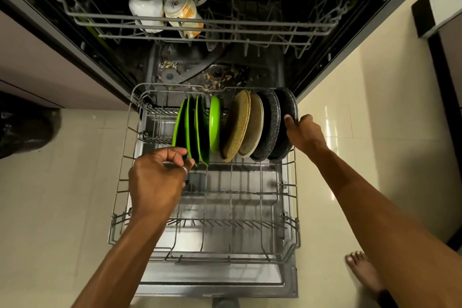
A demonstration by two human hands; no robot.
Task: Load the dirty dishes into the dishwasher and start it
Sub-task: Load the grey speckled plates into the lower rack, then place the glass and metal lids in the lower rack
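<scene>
Evidently the plates stood on edge in a left-to-right row across the far end of the lower rack (225, 261). The left hand (157, 177) pinched a green plate (190, 130), and the right hand (303, 134) gripped the outermost dark plate (283, 105).

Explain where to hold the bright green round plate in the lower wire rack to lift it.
Pinch the upper rim of the bright green round plate, coming from above: it stands on edge in the lower wire rack, neighbours close on both sides.

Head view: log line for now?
left hand pinches green plate | right hand grips black plate | lower rack pulled out
</scene>
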